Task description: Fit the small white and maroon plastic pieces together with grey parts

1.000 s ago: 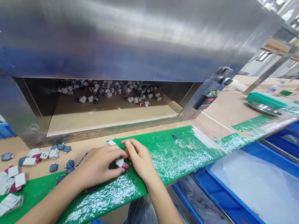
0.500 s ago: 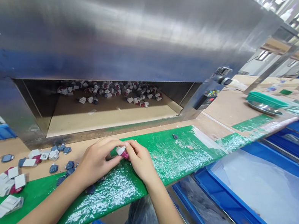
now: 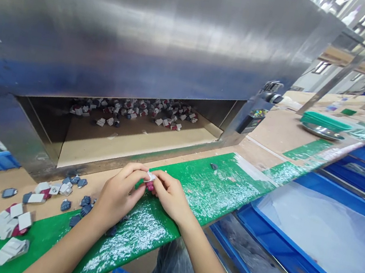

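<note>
Between my two hands, just above the green mat, is a small white and magenta plastic piece. My left hand pinches it from the left, thumb and fingers closed around it. From the right, my right hand grips the same piece with its fingertips, which partly cover it. Dark blue-grey pieces lie beside my left wrist, some hidden under the forearm. Farther left are loose white and magenta pieces in a scattered heap.
A large metal housing stands in front, its low opening holding many similar pieces. A small control box is on its right side. Blue bins sit below the bench edge at right. A green tray rests farther along.
The white and magenta piece has turned between my fingers, and less of its white part shows. My left fingers have closed in slightly; both forearms are nearly where they were.
</note>
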